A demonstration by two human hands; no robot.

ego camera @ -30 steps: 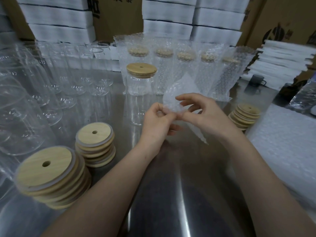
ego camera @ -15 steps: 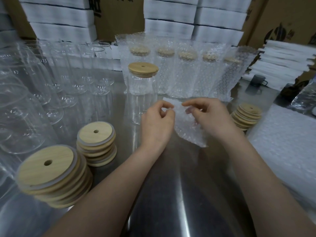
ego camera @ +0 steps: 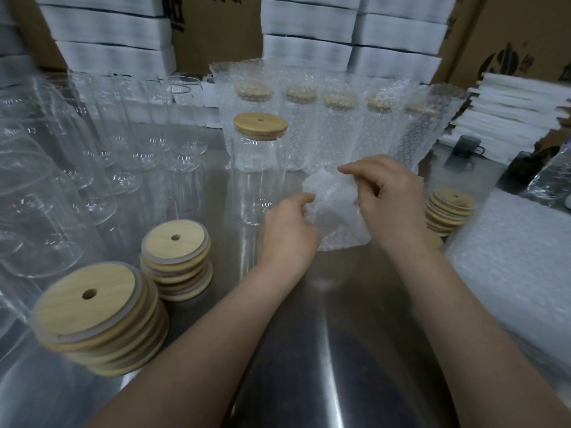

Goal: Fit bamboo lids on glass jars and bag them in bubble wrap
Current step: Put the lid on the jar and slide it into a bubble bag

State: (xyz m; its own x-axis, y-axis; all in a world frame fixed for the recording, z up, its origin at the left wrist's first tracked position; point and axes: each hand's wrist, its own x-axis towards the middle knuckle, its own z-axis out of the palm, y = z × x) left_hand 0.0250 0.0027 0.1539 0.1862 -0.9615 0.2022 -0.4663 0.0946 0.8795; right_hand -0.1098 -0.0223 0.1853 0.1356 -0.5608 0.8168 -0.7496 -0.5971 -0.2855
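A small bubble wrap bag is held over the steel table between both hands. My left hand pinches its left edge and my right hand pinches its upper right edge, so the mouth gapes a little. Just behind stands a glass jar with a bamboo lid fitted on it, touched by neither hand. Behind that jar, several lidded jars in bubble wrap bags stand in a row.
Stacks of bamboo lids sit at near left, centre left and right. Several bare glass jars crowd the left side. A pile of bubble wrap bags lies at the right. White foam sheets and cardboard boxes line the back.
Both hands have spread apart and the bag's mouth has opened between them; the right hand moved right and up a little while the left stayed low.
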